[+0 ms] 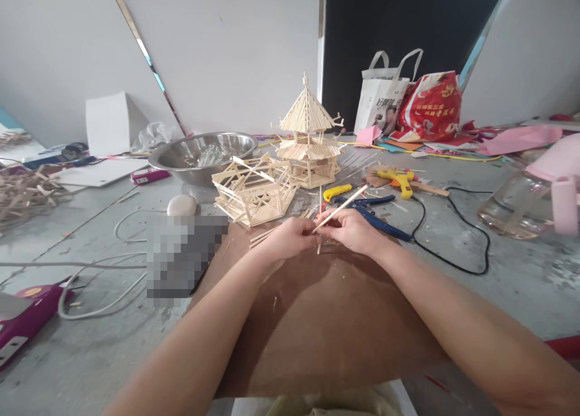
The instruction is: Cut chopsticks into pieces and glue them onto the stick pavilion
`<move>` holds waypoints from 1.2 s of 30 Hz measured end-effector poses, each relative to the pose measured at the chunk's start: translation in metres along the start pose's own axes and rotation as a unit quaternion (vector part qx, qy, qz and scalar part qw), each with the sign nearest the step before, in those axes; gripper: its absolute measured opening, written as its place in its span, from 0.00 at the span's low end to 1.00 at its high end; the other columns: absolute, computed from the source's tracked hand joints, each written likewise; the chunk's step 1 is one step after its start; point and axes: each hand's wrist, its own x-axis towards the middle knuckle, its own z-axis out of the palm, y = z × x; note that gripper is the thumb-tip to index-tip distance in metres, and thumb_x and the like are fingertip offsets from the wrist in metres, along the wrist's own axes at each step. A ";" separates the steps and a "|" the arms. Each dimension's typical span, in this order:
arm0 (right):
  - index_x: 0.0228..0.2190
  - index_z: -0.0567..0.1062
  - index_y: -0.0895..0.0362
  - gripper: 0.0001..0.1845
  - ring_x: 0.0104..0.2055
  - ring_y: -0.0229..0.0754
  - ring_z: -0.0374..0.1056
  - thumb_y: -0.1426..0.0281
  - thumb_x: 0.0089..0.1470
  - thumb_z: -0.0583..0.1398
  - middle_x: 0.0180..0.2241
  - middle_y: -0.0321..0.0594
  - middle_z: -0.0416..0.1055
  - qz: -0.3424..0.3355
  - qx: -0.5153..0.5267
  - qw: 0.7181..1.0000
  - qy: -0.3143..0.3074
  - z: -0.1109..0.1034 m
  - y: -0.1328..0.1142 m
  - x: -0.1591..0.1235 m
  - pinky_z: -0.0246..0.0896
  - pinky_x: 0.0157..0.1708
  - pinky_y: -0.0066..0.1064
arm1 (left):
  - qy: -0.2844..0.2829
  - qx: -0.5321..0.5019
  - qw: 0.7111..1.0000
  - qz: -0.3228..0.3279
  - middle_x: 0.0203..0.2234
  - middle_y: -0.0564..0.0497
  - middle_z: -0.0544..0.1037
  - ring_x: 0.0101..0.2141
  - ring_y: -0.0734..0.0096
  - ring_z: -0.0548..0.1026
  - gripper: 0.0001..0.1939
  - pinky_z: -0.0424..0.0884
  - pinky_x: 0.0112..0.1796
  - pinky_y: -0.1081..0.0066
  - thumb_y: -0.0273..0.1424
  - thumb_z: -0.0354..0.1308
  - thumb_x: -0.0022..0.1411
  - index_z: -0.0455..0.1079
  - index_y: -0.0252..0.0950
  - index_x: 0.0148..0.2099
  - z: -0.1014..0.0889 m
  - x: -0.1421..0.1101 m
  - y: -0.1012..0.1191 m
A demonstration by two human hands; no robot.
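Observation:
Over a brown board (pixel 335 319), my left hand (pixel 292 237) and my right hand (pixel 353 230) meet with their fingers pinched on thin wooden sticks. One wooden stick (pixel 344 205) slants up to the right from between the fingertips. A second stick (pixel 321 195) stands nearly upright behind it, its lower end showing below the fingers. The exact fingertip contacts are partly hidden. More loose sticks (pixel 263 237) lie by my left hand. Just beyond is an open stick frame (pixel 254 192), and behind it a two-tiered stick pavilion (pixel 308 117) stands upright.
Blue-handled pliers (pixel 385 222), a yellow-handled cutter (pixel 338 191) and a yellow glue gun (pixel 399 180) with a black cord lie at right. A glass jug (pixel 516 207) stands farther right. At left are a metal bowl (pixel 181 156), cables and a purple power strip (pixel 34 310).

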 end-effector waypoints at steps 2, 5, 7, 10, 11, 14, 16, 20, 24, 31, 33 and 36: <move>0.26 0.71 0.58 0.07 0.24 0.33 0.63 0.68 0.40 0.59 0.24 0.34 0.68 0.006 0.009 1.000 0.010 0.001 0.002 0.000 0.57 0.23 0.24 | 0.016 0.087 0.996 0.022 0.25 0.51 0.72 0.28 0.74 0.67 0.08 0.62 0.30 0.77 0.30 0.52 0.47 0.71 0.34 0.26 0.002 0.000 0.003; 0.24 0.70 0.58 0.07 0.20 0.31 0.61 0.68 0.39 0.59 0.22 0.32 0.67 0.027 0.048 0.998 0.002 0.003 0.000 0.001 0.56 0.20 0.23 | 0.027 0.163 0.986 0.032 0.21 0.52 0.71 0.25 0.75 0.65 0.09 0.60 0.29 0.77 0.30 0.51 0.47 0.71 0.34 0.23 0.003 -0.001 0.005; 0.24 0.69 0.59 0.07 0.19 0.30 0.61 0.69 0.38 0.60 0.20 0.31 0.67 0.053 0.097 0.994 0.009 0.003 -0.003 0.002 0.58 0.20 0.23 | 0.014 0.138 0.990 0.001 0.17 0.53 0.69 0.21 0.78 0.63 0.11 0.59 0.25 0.78 0.34 0.51 0.48 0.71 0.34 0.23 0.001 -0.001 0.003; 0.23 0.67 0.59 0.06 0.19 0.32 0.64 0.73 0.38 0.61 0.17 0.30 0.66 0.111 0.205 0.970 0.074 -0.002 -0.006 0.003 0.62 0.22 0.24 | -0.024 0.017 0.999 -0.043 0.14 0.55 0.66 0.17 0.81 0.60 0.14 0.57 0.21 0.79 0.38 0.50 0.50 0.71 0.33 0.27 -0.004 -0.002 -0.002; 0.23 0.67 0.59 0.05 0.20 0.32 0.65 0.74 0.39 0.60 0.17 0.30 0.67 0.132 0.245 0.955 0.101 -0.005 -0.006 0.004 0.63 0.22 0.24 | -0.030 -0.032 0.998 -0.050 0.14 0.55 0.67 0.16 0.82 0.60 0.15 0.57 0.20 0.79 0.39 0.50 0.50 0.70 0.32 0.28 -0.006 -0.002 -0.003; 0.23 0.67 0.60 0.03 0.20 0.31 0.67 0.78 0.43 0.57 0.19 0.33 0.69 0.180 0.345 0.909 0.148 -0.014 -0.003 0.007 0.64 0.21 0.22 | -0.016 -0.175 0.983 -0.062 0.19 0.52 0.71 0.17 0.82 0.63 0.16 0.58 0.20 0.78 0.39 0.52 0.49 0.70 0.31 0.34 -0.008 -0.001 -0.006; 0.23 0.68 0.61 0.05 0.20 0.31 0.67 0.79 0.46 0.54 0.19 0.35 0.70 0.198 0.387 0.887 0.152 -0.018 0.000 0.009 0.64 0.21 0.20 | 0.003 -0.245 0.968 -0.053 0.21 0.52 0.72 0.18 0.82 0.64 0.17 0.59 0.21 0.78 0.36 0.54 0.48 0.69 0.32 0.39 -0.007 -0.001 -0.005; 0.22 0.68 0.62 0.08 0.21 0.30 0.67 0.79 0.49 0.52 0.18 0.36 0.70 0.214 0.425 0.868 0.143 -0.018 0.001 0.010 0.64 0.22 0.19 | 0.053 -0.329 0.943 -0.028 0.19 0.54 0.71 0.18 0.83 0.64 0.22 0.61 0.23 0.77 0.32 0.58 0.46 0.66 0.34 0.46 0.001 -0.002 0.003; 0.23 0.67 0.60 0.07 0.21 0.30 0.67 0.78 0.49 0.52 0.18 0.34 0.70 0.228 0.420 0.871 0.116 -0.008 -0.003 0.007 0.64 0.22 0.20 | 0.101 -0.337 0.936 0.005 0.18 0.54 0.70 0.18 0.84 0.62 0.18 0.60 0.23 0.77 0.33 0.58 0.46 0.70 0.33 0.41 0.010 -0.003 0.011; 0.24 0.64 0.58 0.10 0.09 0.26 0.51 0.65 0.42 0.59 0.11 0.25 0.57 0.166 0.230 0.951 0.124 0.006 -0.010 0.001 0.44 0.07 0.18 | 0.134 -0.285 0.949 0.018 0.14 0.56 0.66 0.16 0.85 0.59 0.11 0.56 0.18 0.79 0.34 0.57 0.46 0.72 0.31 0.31 0.010 -0.003 0.014; 0.21 0.64 0.58 0.13 0.10 0.26 0.51 0.61 0.43 0.58 0.11 0.25 0.56 0.120 0.223 0.959 0.123 0.006 -0.013 0.000 0.45 0.08 0.19 | 0.130 -0.268 0.955 0.009 0.13 0.57 0.65 0.15 0.86 0.58 0.11 0.55 0.18 0.80 0.34 0.57 0.46 0.72 0.32 0.31 0.010 -0.002 0.013; 0.20 0.64 0.58 0.15 0.11 0.28 0.54 0.58 0.43 0.56 0.13 0.27 0.58 0.093 0.235 0.964 0.088 0.004 -0.017 -0.002 0.50 0.10 0.20 | 0.122 -0.238 0.964 -0.009 0.13 0.58 0.63 0.15 0.86 0.57 0.11 0.54 0.17 0.81 0.35 0.56 0.46 0.71 0.31 0.29 0.010 -0.001 0.010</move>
